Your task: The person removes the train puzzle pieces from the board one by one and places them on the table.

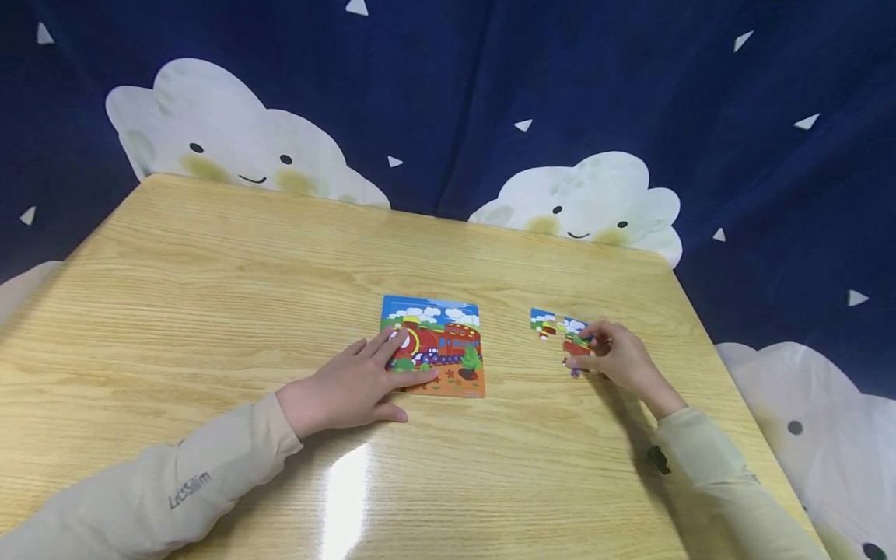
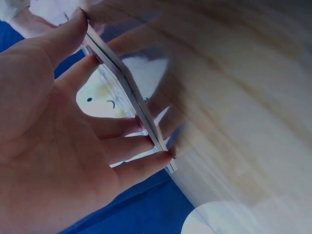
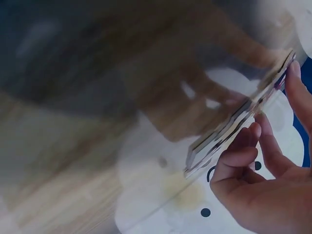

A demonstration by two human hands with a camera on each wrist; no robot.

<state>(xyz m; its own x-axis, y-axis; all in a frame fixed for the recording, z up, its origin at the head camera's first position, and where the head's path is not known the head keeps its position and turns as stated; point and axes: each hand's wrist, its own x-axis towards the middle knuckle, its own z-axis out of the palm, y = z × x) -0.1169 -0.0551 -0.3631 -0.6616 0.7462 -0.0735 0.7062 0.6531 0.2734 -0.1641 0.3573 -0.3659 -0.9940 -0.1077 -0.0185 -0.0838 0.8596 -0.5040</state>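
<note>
A square board with a red train picture (image 1: 458,381) lies on the wooden table. My left hand (image 1: 350,381) rests on its left part, fingers spread and mostly straight over the train's front. In the left wrist view, the thumb and fingertips meet the thick layered edge of the board (image 2: 127,85). To the right lies a small group of joined jigsaw pieces (image 1: 542,317) with sky, cloud and red train parts and a notched lower edge. My right hand (image 1: 623,362) pinches the right-hand jigsaw piece (image 1: 575,348) between thumb and fingers. Its other fingers are curled in the right wrist view.
The wooden table (image 1: 245,272) stands against a dark blue curtain (image 1: 434,93) printed with white clouds and triangles. A gap of bare wood separates the train board from the joined pieces. Light glares off the table (image 1: 346,490) near its front.
</note>
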